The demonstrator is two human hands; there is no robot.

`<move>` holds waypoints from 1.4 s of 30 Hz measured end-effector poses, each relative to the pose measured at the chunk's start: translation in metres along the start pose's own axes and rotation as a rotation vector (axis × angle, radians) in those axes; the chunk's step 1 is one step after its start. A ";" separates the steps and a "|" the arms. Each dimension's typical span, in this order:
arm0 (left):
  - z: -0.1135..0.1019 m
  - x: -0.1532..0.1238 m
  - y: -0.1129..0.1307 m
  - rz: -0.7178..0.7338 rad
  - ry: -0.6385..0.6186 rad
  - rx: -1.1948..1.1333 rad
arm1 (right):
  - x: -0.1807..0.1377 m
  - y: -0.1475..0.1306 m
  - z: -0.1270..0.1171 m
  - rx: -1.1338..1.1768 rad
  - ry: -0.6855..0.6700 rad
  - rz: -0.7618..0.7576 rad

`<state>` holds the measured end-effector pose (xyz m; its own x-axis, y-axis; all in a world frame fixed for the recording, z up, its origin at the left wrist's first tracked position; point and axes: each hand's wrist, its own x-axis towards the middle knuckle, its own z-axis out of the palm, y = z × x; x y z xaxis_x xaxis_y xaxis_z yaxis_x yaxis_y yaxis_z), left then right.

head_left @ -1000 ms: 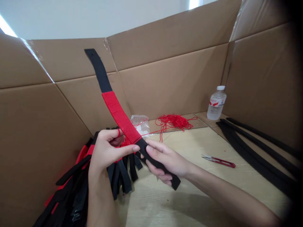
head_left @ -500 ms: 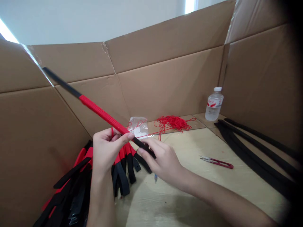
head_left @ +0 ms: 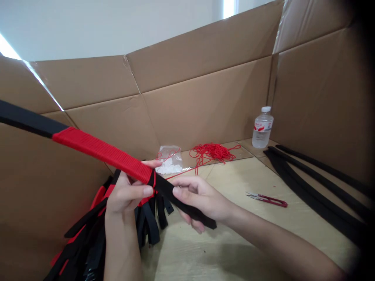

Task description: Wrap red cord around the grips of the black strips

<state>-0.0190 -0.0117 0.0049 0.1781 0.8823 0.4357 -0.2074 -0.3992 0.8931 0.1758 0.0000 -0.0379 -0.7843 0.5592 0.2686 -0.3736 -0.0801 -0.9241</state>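
Here we go: the left hand (head_left: 125, 195) has its fingers (head_left: 148, 191) curled tight round a black foam strip (head_left: 99, 150), right where the red thread wrapping ends. The right hand (head_left: 200, 199) pinches the bare black end, above the tabletop (head_left: 234, 246). A tangle of red thread (head_left: 212, 152) lies beyond, red-handled thread snips (head_left: 266, 200) off right.

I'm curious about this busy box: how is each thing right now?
Black strip: partly wrapped in red thread
Left hand: gripping the strip
Right hand: gripping the strip's unwrapped black part
Red thread: loose and tangled
Thread snips: lying on the table
Water bottle: upright, capped
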 end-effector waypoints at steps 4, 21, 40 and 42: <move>0.004 -0.004 0.002 0.008 -0.051 -0.025 | 0.000 -0.003 -0.002 0.027 -0.096 0.084; 0.033 0.006 -0.001 0.132 0.245 -0.621 | -0.003 0.001 0.005 -0.730 0.488 -0.456; 0.028 0.007 -0.009 -0.045 0.127 -0.090 | 0.011 0.014 -0.006 -0.265 0.150 -0.188; 0.033 0.006 -0.008 -0.041 0.212 -0.047 | 0.009 0.011 -0.003 -0.578 0.320 -0.311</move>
<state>0.0154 -0.0111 0.0038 -0.0174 0.9323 0.3613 -0.2496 -0.3540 0.9013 0.1658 0.0067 -0.0463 -0.4679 0.7063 0.5313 -0.1650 0.5208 -0.8376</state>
